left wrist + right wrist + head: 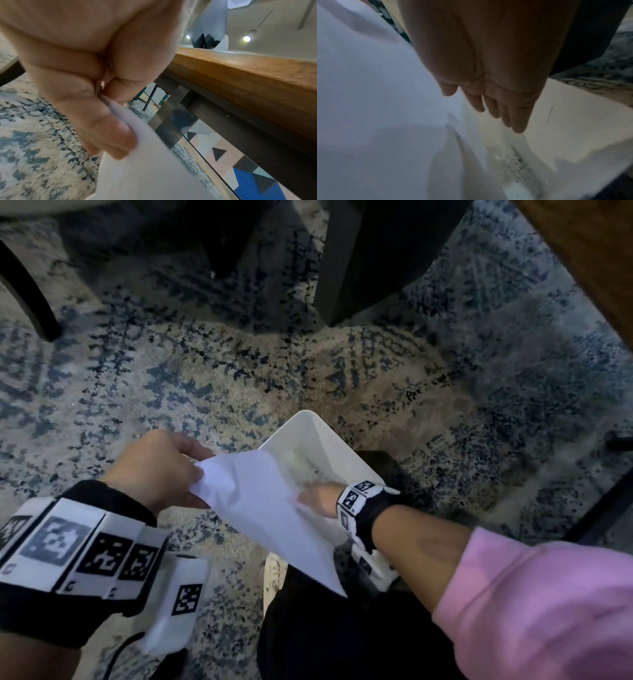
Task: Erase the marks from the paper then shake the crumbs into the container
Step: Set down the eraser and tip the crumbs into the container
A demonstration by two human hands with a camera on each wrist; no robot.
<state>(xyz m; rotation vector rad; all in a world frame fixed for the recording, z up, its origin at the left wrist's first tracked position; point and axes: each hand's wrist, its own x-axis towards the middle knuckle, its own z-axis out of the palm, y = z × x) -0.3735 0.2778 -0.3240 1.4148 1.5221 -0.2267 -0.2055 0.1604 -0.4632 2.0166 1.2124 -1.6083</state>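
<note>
Overhead, paper edge inside container rim

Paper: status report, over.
Left hand pinches paper corner; right hand open, fingers straight beside sheet. Paper tilted over container; crumbs inside. No obstruction seen.

Matt white paper sheet, creased near its upper corner, hangs over a smooth white plastic container. Beneath the container, a rough woven rug, mottled blue and beige. Beside it, a wooden tabletop with satin sheen on a brushed metal frame.
</note>
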